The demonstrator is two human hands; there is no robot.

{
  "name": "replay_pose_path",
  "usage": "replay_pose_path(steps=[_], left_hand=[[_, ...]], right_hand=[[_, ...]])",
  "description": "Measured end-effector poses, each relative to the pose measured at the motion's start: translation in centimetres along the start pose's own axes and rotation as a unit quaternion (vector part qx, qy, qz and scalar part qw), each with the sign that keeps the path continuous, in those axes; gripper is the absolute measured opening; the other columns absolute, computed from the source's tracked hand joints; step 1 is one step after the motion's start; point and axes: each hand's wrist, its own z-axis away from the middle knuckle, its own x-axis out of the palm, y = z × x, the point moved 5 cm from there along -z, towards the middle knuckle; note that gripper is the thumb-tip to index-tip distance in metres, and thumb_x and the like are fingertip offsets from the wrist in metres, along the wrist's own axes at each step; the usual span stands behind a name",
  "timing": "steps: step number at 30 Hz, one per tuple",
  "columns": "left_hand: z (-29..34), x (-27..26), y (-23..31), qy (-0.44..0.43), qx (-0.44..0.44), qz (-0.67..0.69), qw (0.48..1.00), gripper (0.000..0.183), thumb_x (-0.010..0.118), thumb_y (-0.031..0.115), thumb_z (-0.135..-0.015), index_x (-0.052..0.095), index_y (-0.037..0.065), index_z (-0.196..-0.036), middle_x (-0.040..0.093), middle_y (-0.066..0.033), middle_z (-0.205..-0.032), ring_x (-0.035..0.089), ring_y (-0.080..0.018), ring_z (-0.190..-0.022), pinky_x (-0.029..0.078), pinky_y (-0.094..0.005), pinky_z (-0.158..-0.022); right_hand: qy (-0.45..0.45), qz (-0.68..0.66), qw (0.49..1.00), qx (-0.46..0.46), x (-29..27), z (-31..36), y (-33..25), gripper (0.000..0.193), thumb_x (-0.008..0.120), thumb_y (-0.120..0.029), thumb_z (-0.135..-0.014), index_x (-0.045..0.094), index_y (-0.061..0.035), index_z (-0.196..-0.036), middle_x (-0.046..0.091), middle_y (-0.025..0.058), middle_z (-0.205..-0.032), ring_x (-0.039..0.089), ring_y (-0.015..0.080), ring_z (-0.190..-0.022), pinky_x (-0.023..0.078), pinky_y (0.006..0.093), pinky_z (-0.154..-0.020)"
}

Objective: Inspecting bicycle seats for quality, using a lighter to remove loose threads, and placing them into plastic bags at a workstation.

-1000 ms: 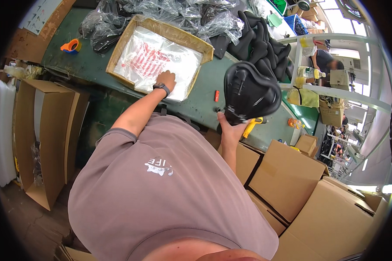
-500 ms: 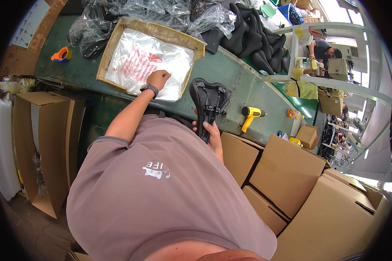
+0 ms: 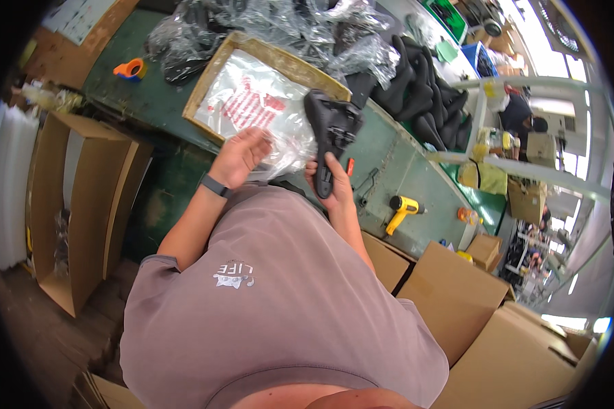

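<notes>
My right hand (image 3: 333, 183) grips a black bicycle saddle (image 3: 329, 129) by its narrow nose, the underside with its rails and clamp facing up. The wide end of the saddle reaches over the near right corner of a shallow cardboard tray (image 3: 196, 95). In the tray lies a stack of clear plastic bags (image 3: 235, 85) with red print. My left hand (image 3: 244, 155) is closed at the near edge of the stack, its fingers curled on a crumpled clear plastic bag (image 3: 290, 158) that stretches toward the saddle.
Black saddles (image 3: 423, 102) are heaped at the back right, beside plastic-wrapped ones (image 3: 266, 27). A yellow heat gun (image 3: 404, 213), a dark tool (image 3: 368, 187) and an orange tape roll (image 3: 131, 69) lie on the green bench (image 3: 389, 170). Cardboard boxes (image 3: 450, 286) stand at right.
The saddle has come up and closer to the tray in my right hand. My left hand has drawn back toward me, pulling the crumpled plastic bag over the tray's near edge. The view has shifted.
</notes>
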Motion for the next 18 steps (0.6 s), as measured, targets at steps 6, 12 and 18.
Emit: replay_pose_path(steps=[6, 12, 18], left_hand=[[1.9, -2.3, 8.4, -0.029, 0.071, 0.124, 0.989, 0.015, 0.064, 0.020, -0.116, 0.073, 0.008, -0.112, 0.076, 0.0012, -0.102, 0.072, -0.0118, -0.090, 0.061, -0.0313, -0.087], [-0.4, 5.8, 7.4, 0.120, 0.245, -0.377, 0.885, 0.025, 0.075, 0.023, -0.111, 0.076, 0.006, -0.093, 0.066, 0.0047, -0.081, 0.058, -0.0031, -0.073, 0.044, -0.0234, -0.067], [2.3, 15.4, -0.3, -0.350, 0.085, -0.409, 0.839, 0.024, 0.074, 0.022, -0.111, 0.078, 0.001, -0.099, 0.068, 0.0037, -0.088, 0.060, -0.0063, -0.081, 0.048, -0.0297, -0.070]], right_hand=[[-0.179, 0.163, 0.963, -0.119, 4.1, 3.5, -4.0, 0.055, 0.087, -0.028, -0.096, 0.067, -0.0061, -0.142, 0.074, 0.0085, -0.125, 0.057, 0.0192, -0.091, 0.047, 0.0331, -0.080], [-0.070, 0.646, 0.727, -0.221, 7.2, 4.8, -5.2, 0.113, 0.093, 0.005, -0.073, 0.039, -0.0045, -0.172, 0.075, 0.0107, -0.122, 0.075, 0.0233, -0.109, 0.060, 0.0384, -0.099], [0.218, 0.487, 0.813, -0.234, 2.3, 2.5, -5.6, 0.097, 0.087, -0.012, -0.095, 0.033, -0.0027, -0.175, 0.076, 0.0156, -0.120, 0.077, 0.0276, -0.098, 0.063, 0.0387, -0.092]])
